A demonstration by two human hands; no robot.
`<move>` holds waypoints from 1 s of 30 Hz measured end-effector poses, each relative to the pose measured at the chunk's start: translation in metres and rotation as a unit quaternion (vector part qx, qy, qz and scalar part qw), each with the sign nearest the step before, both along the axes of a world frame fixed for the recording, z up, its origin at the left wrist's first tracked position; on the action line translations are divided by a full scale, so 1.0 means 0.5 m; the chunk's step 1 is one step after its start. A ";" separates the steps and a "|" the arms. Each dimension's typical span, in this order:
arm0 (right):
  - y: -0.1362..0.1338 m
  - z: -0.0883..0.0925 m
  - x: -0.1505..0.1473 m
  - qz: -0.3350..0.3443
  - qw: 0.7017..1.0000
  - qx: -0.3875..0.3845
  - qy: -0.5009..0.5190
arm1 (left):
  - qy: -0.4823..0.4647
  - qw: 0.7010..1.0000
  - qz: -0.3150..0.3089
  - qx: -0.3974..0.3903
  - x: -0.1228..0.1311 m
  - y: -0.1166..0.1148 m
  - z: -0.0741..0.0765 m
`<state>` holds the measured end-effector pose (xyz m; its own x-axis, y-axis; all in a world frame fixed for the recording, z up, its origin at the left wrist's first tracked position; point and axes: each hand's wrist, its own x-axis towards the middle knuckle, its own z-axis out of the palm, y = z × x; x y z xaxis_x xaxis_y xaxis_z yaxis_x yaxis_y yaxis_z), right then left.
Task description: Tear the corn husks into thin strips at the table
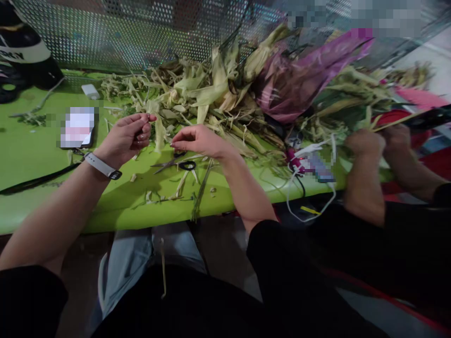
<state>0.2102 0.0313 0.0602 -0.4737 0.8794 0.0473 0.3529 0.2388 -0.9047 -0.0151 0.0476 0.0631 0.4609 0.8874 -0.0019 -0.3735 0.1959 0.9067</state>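
My left hand [128,136], with a white watch on the wrist, hovers over the green table [42,178]. Its fingers are curled and the thumb and fingertips pinch a pale strip of husk [159,134] that hangs down. My right hand [199,141] is just to the right, thumb and fingertips pinched together near the same strip; what it grips is too small to name. A pair of black-handled scissors [178,163] lies on the table directly below my right hand. A big heap of corn husks [211,94] is piled behind both hands.
A phone [77,126] lies at left, with a black strap [35,180] nearer the table edge. A purple plastic bag [299,80] sits in the heap. A co-worker's two hands [380,141] work husks at right. White cables [310,188] hang over the table edge. Perforated metal panel behind.
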 end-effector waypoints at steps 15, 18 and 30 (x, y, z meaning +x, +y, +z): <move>0.026 0.014 0.085 -0.197 0.898 0.203 -0.336 | -0.068 0.992 0.105 0.035 -0.018 0.019 0.036; 0.051 -0.025 0.058 -0.186 0.907 0.221 -0.305 | -0.067 0.991 0.106 0.052 -0.025 0.017 0.041; 0.093 -0.090 -0.020 -0.153 0.932 0.228 -0.238 | -0.043 0.983 0.107 0.145 -0.061 0.012 0.069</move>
<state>0.1999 0.0779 0.0154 -0.2664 0.9166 0.2982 0.8031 0.3822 -0.4571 -0.0456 0.0534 0.0976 0.2504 0.9219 0.2957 -0.4551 -0.1575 0.8764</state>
